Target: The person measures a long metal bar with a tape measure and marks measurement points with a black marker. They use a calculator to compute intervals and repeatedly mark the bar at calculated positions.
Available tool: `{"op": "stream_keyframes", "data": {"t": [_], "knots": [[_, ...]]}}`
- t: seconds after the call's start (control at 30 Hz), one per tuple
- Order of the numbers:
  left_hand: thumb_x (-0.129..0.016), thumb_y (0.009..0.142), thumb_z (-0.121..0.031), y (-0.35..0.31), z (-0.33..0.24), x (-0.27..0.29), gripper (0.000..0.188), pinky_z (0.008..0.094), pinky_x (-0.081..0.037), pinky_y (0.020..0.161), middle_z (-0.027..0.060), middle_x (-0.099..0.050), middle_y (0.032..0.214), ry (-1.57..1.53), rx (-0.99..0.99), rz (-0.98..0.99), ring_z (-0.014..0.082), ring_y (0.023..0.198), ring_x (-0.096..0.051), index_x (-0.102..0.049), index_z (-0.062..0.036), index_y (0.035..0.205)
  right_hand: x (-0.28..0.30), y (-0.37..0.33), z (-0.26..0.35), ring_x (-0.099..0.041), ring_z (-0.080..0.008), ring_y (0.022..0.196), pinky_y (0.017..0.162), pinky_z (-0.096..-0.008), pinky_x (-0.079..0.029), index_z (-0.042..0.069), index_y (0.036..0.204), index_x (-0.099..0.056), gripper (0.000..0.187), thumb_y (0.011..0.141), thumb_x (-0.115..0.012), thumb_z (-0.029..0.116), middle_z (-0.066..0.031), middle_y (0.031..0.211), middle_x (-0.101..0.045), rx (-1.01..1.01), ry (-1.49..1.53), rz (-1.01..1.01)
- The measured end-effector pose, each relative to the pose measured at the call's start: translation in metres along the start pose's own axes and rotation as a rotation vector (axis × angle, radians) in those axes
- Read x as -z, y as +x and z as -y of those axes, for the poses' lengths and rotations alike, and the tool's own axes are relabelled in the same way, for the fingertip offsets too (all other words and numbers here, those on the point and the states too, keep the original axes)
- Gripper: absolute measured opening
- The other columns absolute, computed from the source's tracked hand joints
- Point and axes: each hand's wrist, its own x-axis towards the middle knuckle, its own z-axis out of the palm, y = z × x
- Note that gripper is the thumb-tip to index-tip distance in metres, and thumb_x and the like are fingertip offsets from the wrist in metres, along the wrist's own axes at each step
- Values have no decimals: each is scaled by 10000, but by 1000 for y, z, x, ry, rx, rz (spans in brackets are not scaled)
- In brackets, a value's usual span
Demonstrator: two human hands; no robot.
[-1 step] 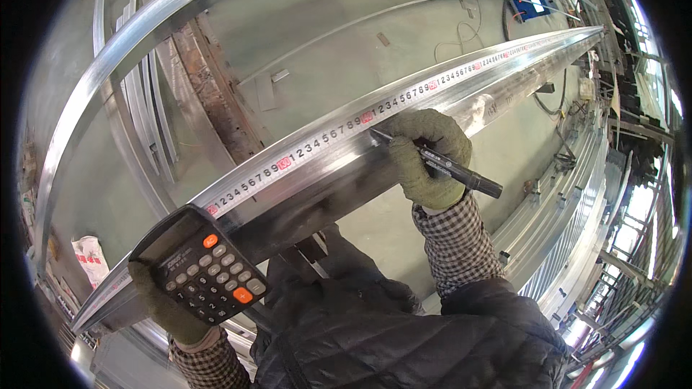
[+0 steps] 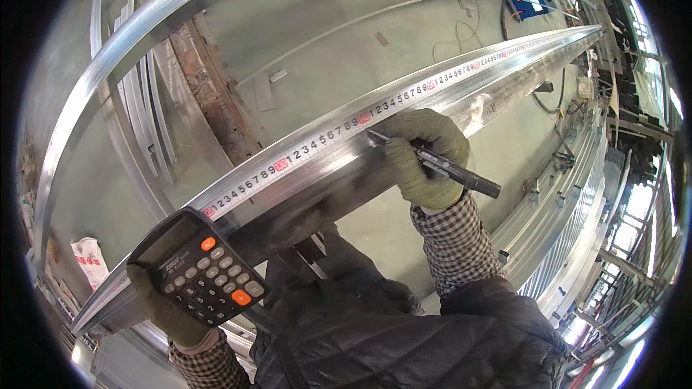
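Note:
A long silvery metal bar (image 2: 303, 181) runs diagonally from lower left to upper right. Along its upper face lies a white tape measure (image 2: 315, 145) with black digits and red marks. My right hand (image 2: 427, 158), in a green-grey knit glove, is closed around a black marker pen (image 2: 465, 176); the pen's tip points at the bar's face just below the tape. In my gloved left hand (image 2: 167, 314) is a black calculator (image 2: 189, 268) with grey and orange keys, held by its left side over the near end of the bar. The calculator hides part of the tape.
Another metal rail (image 2: 86, 94) curves across the upper left, near a rusty beam (image 2: 209, 79). A blue box (image 2: 530, 6) lies on the floor at the far right, with cables around it. Stacked metal profiles (image 2: 559, 223) stand at right. A white bag (image 2: 89, 261) sits at left.

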Motion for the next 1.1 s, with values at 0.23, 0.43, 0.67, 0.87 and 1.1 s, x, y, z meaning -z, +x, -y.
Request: {"op": "stream_keyframes", "data": {"t": [0.23, 0.43, 0.67, 0.87, 1.1], "knots": [[-552, 1120, -539, 1, -1, 7, 585, 430, -682, 907, 167, -781, 1253, 11, -46, -25, 298, 1051, -791, -703, -19, 1341, 8, 6, 8, -745, -217, 763, 697, -340, -598, 42, 1038, -714, 162, 921, -810, 99, -125, 928, -762, 27, -58, 135], [-495, 1133, -562, 0, 0, 5, 643, 474, -693, 901, 178, -773, 1285, 11, -58, -62, 310, 1048, -797, -659, -10, 1419, 3, 11, 4, -747, -244, 636, 605, -345, -597, 80, 944, -738, 124, 866, -827, 118, -102, 764, -744, 66, -74, 59], [-493, 1136, -554, 0, -1, 3, 638, 473, -701, 892, 189, -777, 1274, -16, -53, -7, 314, 1041, -804, -660, -5, 1414, 1, 11, 0, -734, -237, 606, 583, -332, -591, 76, 938, -735, 143, 857, -846, 115, -95, 746, -741, 96, -106, 60], [-484, 1138, -551, 1, 1, 6, 638, 473, -708, 877, 204, -774, 1271, -24, -60, 0, 320, 1038, -807, -653, -5, 1421, 5, 10, -2, -736, -208, 616, 579, -325, -587, 61, 984, -719, 180, 861, -844, 106, -98, 740, -739, 115, -155, 134], [-491, 1124, -589, -9, -1, 0, 670, 474, -697, 898, 184, -772, 1280, -52, -44, -14, 321, 1054, -796, -650, -14, 1428, 13, -2, -9, -709, -145, 697, 605, -309, -577, 14, 1002, -708, 127, 946, -796, 85, -113, 881, -778, -15, 258, 33]]}}
